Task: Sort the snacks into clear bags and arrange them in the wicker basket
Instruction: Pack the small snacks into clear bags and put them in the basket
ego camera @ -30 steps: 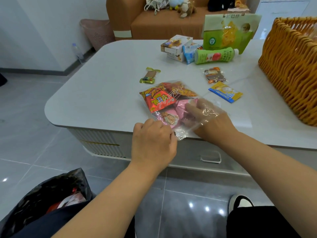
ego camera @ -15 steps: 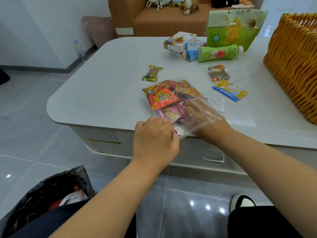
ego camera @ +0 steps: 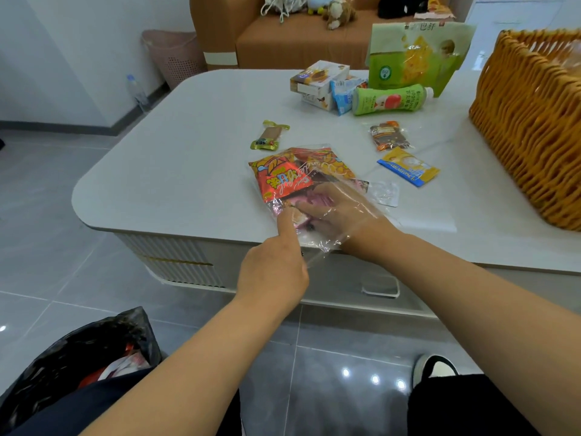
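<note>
Right hand [ego camera: 338, 212]: lay inside the clear bag [ego camera: 309, 196], fingers on a pink snack [ego camera: 314, 201].
Left hand [ego camera: 273, 272]: pinched the bag's near opening.
Axis: bag ran away from the person; wicker basket [ego camera: 528, 127] lay right.

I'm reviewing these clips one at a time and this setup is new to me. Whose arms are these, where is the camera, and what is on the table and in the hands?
No machine here: a person's bare arms, filmed by a head-worn camera looking down. The right hand is inside a clear plastic bag on the white table, on a pink packet beside an orange-red snack packet. The left hand has its index finger pressed on the bag's near edge. Loose snacks, a green bottle and small boxes lie farther back; the orange wicker basket stands right.
</note>
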A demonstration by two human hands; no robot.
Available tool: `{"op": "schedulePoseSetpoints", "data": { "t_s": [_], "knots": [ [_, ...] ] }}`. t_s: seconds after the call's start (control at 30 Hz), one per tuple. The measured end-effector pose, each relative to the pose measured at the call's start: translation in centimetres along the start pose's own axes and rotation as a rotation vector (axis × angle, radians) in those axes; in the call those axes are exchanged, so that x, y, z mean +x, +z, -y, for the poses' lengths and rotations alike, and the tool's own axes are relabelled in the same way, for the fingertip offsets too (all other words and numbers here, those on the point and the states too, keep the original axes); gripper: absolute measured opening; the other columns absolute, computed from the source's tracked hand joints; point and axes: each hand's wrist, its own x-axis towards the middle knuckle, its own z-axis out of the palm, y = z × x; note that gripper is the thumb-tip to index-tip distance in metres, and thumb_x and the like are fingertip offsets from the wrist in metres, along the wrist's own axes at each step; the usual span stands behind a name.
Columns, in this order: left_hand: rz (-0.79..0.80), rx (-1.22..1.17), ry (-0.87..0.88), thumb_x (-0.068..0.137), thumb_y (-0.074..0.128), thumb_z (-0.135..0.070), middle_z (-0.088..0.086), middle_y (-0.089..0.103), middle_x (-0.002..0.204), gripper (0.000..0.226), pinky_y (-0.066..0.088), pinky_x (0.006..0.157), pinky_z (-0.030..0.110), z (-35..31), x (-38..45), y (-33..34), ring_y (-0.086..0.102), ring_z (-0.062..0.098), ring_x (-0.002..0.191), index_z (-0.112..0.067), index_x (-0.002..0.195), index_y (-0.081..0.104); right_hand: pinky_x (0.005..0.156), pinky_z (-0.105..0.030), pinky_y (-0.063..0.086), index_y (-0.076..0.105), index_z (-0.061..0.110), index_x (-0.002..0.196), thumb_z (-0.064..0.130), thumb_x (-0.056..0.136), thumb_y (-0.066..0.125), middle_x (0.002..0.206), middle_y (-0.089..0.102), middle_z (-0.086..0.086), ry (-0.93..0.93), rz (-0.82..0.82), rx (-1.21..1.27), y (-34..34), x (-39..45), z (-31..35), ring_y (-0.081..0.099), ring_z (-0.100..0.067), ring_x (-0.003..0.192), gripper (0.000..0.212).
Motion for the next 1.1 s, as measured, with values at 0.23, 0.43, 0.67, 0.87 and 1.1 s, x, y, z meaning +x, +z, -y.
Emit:
{"op": "schedulePoseSetpoints", "data": {
  "t_s": [0.23, 0.43, 0.67, 0.87, 1.1],
  "knots": [
    [0.028, -0.012, -0.054, 0.093, 0.047, -0.014, 0.002, 0.048, 0.082, 0.071, 0.035, 0.065, 0.033, 0.0, 0.5, -0.6, 0.055, 0.03, 0.082, -0.018, 0.151, 0.008, 0.106, -0.035, 0.035, 0.063, 0.005, 0.12, 0.008, 0.089, 0.054, 0.13, 0.059, -0.009, 0.024, 0.018, -0.129, -3.6, -0.7, 0.9, 0.053, -0.031, 0.123, 0.033],
    [0.049, -0.01, -0.046, 0.095, 0.046, -0.017, 0.002, 0.051, 0.084, 0.067, 0.036, 0.064, 0.033, -0.1, 0.4, -0.9, 0.046, 0.024, 0.074, -0.019, 0.151, 0.009, 0.086, -0.037, 0.053, 0.072, 0.0, 0.098, 0.021, 0.084, 0.045, 0.103, 0.07, -0.018, 0.059, 0.023, -0.09, -2.3, -0.9, 1.0, 0.069, -0.033, 0.097, 0.037],
    [0.021, -0.071, -0.049, 0.091, 0.047, -0.012, 0.009, 0.055, 0.087, 0.068, 0.04, 0.066, 0.036, 0.7, 1.2, -2.1, 0.056, 0.035, 0.084, -0.016, 0.15, 0.014, 0.088, -0.043, 0.051, 0.07, 0.005, 0.105, 0.006, 0.083, 0.053, 0.11, 0.067, -0.016, 0.054, -0.098, -0.105, -3.4, -1.7, 1.9, 0.065, -0.03, 0.102, 0.027],
    [0.079, -0.091, -0.11, 0.089, 0.052, -0.018, 0.012, 0.063, 0.104, 0.055, 0.051, 0.082, 0.04, 1.2, 2.6, -3.9, 0.06, 0.035, 0.099, -0.019, 0.14, 0.031, 0.095, -0.009, 0.04, 0.073, 0.021, 0.109, -0.001, 0.085, 0.05, 0.108, 0.067, 0.016, 0.324, 0.167, 0.357, -9.6, -3.8, 0.4, 0.059, 0.002, 0.104, 0.04],
    [0.17, -0.331, 0.106, 0.078, 0.072, -0.042, -0.011, 0.064, 0.066, 0.05, 0.05, 0.074, 0.026, -0.6, 3.1, -5.8, 0.059, 0.001, 0.069, -0.038, 0.124, 0.052, 0.044, -0.02, 0.04, 0.061, 0.007, 0.05, -0.005, 0.072, 0.048, 0.041, 0.055, -0.003, 0.823, -0.348, 0.75, -9.6, -2.8, -4.2, 0.049, -0.013, 0.037, 0.028]
  ]
}}
